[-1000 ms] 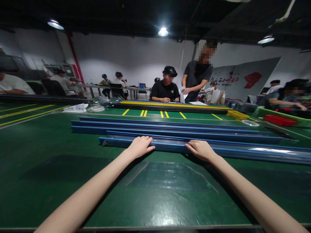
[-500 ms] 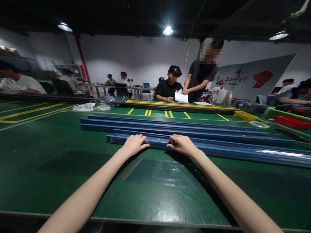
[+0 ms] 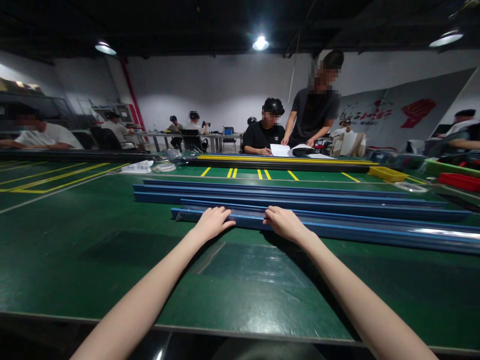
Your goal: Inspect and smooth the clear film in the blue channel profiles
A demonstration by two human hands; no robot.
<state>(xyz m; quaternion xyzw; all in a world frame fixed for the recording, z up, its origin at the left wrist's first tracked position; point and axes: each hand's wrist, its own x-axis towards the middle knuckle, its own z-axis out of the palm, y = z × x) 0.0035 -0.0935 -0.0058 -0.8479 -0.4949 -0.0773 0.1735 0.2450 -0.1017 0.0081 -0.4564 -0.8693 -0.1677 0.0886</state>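
A long blue plastic channel (image 3: 360,232) lies across the table in front of me, its left end slightly past my left hand. My left hand (image 3: 213,221) grips its near wall, fingers over the top and thumb along the front. Further right, my right hand (image 3: 283,221) has its curled fingers on the same channel; its fingertips are partly hidden. Just behind lies more long blue channel stock (image 3: 300,201), apart from both hands. A clear plastic sheet (image 3: 255,265) lies flat between my forearms.
Black and yellow strips (image 3: 285,162) lie farther back on the green table (image 3: 112,280). Crumpled clear plastic (image 3: 174,159) is at their left. A yellow tray (image 3: 387,174) and a red tray (image 3: 459,181) sit at right. Two people handle papers (image 3: 281,150) opposite me.
My view has shifted slightly, moving the scene a little right. Both hands stay on the channel, the right thumb now less visible. The papers across the table have been moved by the standing person.
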